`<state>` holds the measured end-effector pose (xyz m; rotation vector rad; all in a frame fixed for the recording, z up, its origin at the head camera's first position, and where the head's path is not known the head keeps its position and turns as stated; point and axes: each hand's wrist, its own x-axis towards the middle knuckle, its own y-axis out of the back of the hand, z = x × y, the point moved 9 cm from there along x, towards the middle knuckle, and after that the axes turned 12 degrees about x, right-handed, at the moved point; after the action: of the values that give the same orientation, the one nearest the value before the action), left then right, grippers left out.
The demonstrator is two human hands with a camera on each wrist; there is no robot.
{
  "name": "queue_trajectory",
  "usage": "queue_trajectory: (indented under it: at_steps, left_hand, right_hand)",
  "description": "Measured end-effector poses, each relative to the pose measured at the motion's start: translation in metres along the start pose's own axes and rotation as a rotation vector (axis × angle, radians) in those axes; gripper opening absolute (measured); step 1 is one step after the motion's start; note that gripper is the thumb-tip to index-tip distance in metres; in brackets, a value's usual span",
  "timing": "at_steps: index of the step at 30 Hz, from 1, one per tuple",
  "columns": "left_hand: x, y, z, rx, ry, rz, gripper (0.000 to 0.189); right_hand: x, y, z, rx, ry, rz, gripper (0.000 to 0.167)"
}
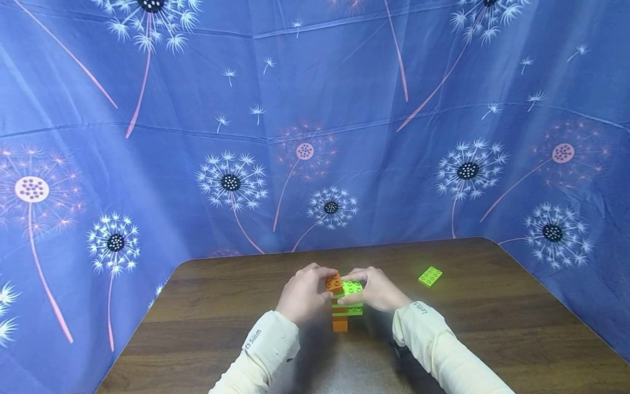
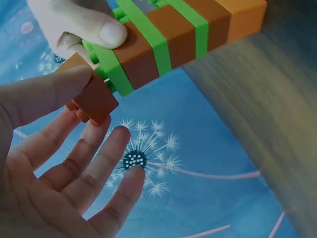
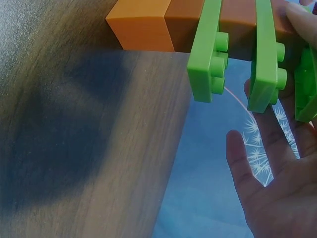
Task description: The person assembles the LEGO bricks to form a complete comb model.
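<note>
My left hand [image 1: 302, 294] pinches an orange building brick [image 2: 96, 96] between thumb and fingers, its studs facing away from the stack. The brick is right at the studs of the top green plate [image 2: 114, 69], at a slight tilt to it. Below that plate, orange bricks [image 2: 136, 62] and green plates alternate in an upright stack, with a lighter orange brick [image 1: 340, 324] at the bottom. The green plates jut out to the right, studs upward [image 3: 218, 64]. My right hand [image 1: 378, 291] grips the upper part of the stack, thumb on the near side and fingers behind.
A loose bright green plate [image 1: 430, 277] lies studs up on the brown wooden table [image 1: 226, 306], to the right of the stack and farther back. Behind the table hangs a blue cloth [image 1: 374, 164] with dandelion prints.
</note>
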<state>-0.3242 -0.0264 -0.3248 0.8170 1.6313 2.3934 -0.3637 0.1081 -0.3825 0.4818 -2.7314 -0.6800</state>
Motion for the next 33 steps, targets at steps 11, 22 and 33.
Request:
queue_trajectory:
  at_steps: [11,22,33]
  left_hand:
    - [0.0,-0.004,0.013,0.156,-0.062,0.059,0.039]
    - [0.007,-0.004,0.021,0.222,-0.078,0.064,0.031]
    - [0.015,-0.002,0.031,0.374,-0.135,0.045,0.025]
  right_hand:
    - [-0.001,0.001,0.001,-0.016,0.008,0.018,0.045]
    - [-0.001,0.001,-0.001,-0.013,0.056,-0.003,0.043]
    - [0.001,0.003,0.001,-0.049,-0.015,0.004,0.046]
